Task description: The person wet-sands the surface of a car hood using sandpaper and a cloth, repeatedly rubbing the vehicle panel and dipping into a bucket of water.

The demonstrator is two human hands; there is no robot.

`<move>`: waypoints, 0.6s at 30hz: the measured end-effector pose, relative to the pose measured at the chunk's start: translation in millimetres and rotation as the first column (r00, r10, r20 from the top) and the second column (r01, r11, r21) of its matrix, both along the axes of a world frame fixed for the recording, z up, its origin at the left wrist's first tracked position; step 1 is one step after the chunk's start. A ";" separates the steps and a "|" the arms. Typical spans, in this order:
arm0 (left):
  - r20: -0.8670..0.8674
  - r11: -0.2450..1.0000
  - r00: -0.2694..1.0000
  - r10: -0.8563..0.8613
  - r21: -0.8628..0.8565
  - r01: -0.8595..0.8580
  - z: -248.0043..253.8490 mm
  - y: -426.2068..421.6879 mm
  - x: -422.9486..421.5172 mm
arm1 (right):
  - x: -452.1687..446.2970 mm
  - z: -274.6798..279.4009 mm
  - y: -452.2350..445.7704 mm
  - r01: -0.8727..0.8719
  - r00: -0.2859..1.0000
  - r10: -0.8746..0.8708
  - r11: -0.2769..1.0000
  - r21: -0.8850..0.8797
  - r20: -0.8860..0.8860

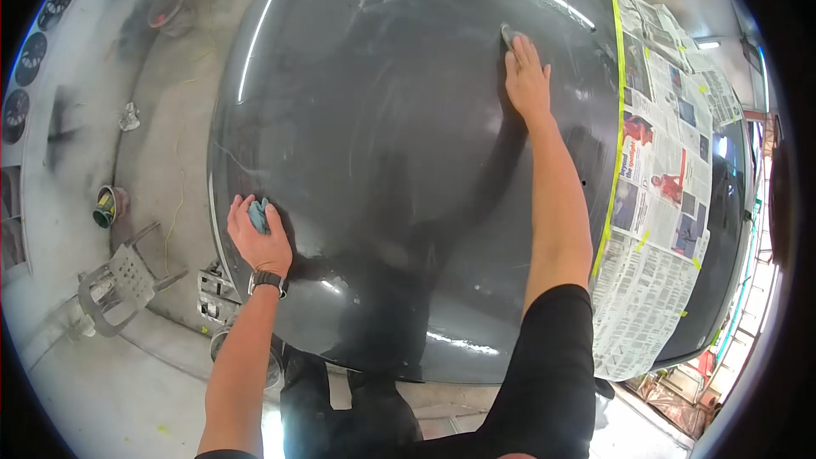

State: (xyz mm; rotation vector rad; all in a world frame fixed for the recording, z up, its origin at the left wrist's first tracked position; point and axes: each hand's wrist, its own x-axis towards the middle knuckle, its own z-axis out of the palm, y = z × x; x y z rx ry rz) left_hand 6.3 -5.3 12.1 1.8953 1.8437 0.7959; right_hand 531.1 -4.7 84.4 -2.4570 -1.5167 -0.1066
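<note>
A broad dark grey car panel (408, 144) with wet-looking glossy patches fills the middle of the view. Low on its left side, my left hand (262, 242), with a watch (269, 280) on the wrist, has its fingers curled around a crumpled blue-grey cloth (258, 215). Farther off toward the upper right, my right hand (529, 85) lies on the panel with fingers extended. Under its fingers is a small grey pad (508, 35), its tip showing past them; the rest is hidden.
Newspaper sheets (663, 178) edged with yellow-green masking tape (614, 119) cover the car on the right. At the left stand a grey plastic chair (127, 280), a small bucket (110, 206) and a reddish tub (167, 10). A yellow cord (174, 221) runs along the floor.
</note>
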 end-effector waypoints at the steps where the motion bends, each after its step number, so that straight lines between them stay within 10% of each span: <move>1: 0.001 1.000 1.000 -0.003 0.000 0.003 -0.6 -0.2 -0.6 | -5.1 -3.9 12.8 0.052 0.998 -0.051 0.999 -0.016 0.035; 9: -0.005 1.000 1.000 -0.010 -0.017 0.010 5.6 -1.0 -3.7 | -102.8 26.0 -75.5 -0.307 0.951 0.294 0.855 -0.417 -0.097; 16: 0.014 1.000 1.000 0.000 -0.009 0.000 4.1 -1.6 -3.3 | -48.1 -3.3 95.7 0.048 0.999 -0.050 0.992 -0.112 -0.008; 18: -0.004 1.000 1.000 -0.005 -0.003 0.005 4.9 -0.5 -3.5 | -84.3 -16.9 50.8 -0.216 0.971 0.221 0.974 -0.066 0.087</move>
